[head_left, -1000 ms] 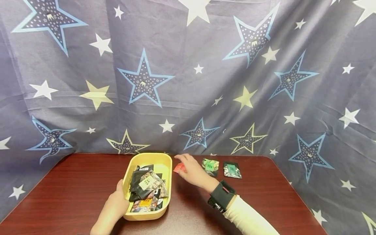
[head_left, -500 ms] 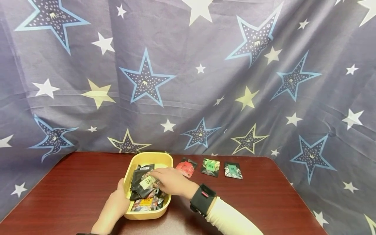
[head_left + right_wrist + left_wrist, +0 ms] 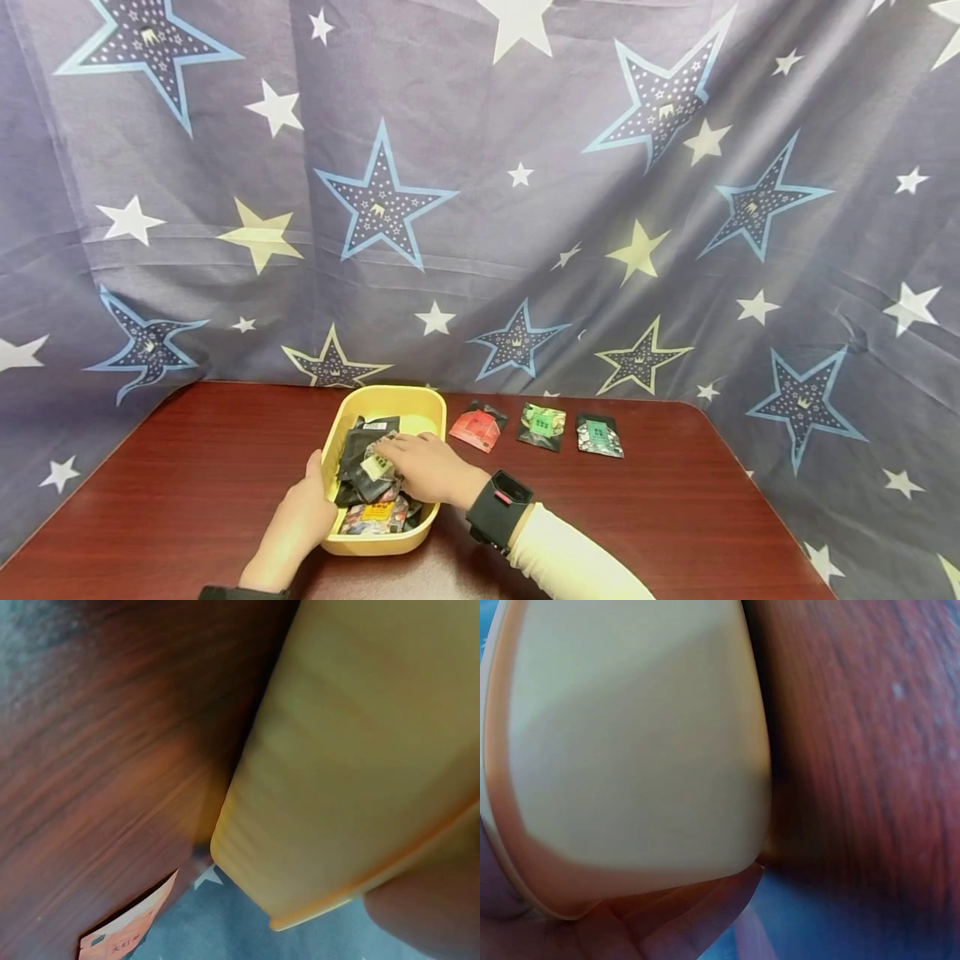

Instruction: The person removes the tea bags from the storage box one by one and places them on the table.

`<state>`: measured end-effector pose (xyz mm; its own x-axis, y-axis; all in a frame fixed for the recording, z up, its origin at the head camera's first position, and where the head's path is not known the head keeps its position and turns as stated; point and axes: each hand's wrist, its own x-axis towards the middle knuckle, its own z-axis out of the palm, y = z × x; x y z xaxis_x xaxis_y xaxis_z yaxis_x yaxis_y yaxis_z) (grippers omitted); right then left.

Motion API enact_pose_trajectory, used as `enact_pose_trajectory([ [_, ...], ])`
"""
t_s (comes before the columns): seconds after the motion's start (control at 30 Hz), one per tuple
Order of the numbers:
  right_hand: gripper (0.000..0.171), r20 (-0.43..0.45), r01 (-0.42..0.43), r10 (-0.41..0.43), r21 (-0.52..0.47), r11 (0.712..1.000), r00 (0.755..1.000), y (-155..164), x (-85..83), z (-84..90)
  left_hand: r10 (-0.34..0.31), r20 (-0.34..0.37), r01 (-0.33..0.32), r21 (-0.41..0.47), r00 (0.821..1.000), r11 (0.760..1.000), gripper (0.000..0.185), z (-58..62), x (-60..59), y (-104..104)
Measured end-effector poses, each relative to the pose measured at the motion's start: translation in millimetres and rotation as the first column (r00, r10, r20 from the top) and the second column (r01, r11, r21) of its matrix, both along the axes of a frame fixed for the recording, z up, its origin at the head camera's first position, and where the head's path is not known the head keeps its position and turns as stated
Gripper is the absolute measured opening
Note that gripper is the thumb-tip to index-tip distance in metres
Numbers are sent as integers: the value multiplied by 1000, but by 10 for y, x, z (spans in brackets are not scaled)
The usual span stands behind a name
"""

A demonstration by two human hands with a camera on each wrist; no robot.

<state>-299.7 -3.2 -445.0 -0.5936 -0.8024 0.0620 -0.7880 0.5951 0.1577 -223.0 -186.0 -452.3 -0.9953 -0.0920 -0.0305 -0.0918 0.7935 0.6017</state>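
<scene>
A yellow tray (image 3: 431,407) stands on the dark wooden table (image 3: 187,467), filled with several small packets, mostly dark. My left hand (image 3: 303,510) grips the tray's left side, thumb on the rim; in the left wrist view its fingers (image 3: 667,930) lie under the tray's outer wall (image 3: 630,750). My right hand (image 3: 416,467) reaches into the tray from the right, and its fingertips rest on a packet with a pale label (image 3: 372,467). Whether it pinches that packet is hidden. The right wrist view shows only the tray's wall (image 3: 360,765) and the table.
Three packets lie in a row right of the tray: a red one (image 3: 476,427), a green one (image 3: 542,424) and a dark green one (image 3: 598,435). A corner of the red packet (image 3: 127,934) shows in the right wrist view. A star-printed cloth (image 3: 480,208) hangs behind the table.
My right hand left the red packet on the table beside the tray and moved left into the tray, settling on the packets. The left hand kept its hold on the tray.
</scene>
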Motion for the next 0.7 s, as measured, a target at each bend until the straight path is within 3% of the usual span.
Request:
enact_pose_trajectory([
  [0.33, 46, -149, -40, 37, -19, 999, 988, 23, 34, 15, 4, -29, -5, -18, 1000, 1000, 75, 18, 18, 13],
  [0.7, 28, -278, -73, 34, -129, 989, 960, 125, 72, 84, 5, -9, -5, -17, 1000, 1000, 76, 14, 5, 18],
])
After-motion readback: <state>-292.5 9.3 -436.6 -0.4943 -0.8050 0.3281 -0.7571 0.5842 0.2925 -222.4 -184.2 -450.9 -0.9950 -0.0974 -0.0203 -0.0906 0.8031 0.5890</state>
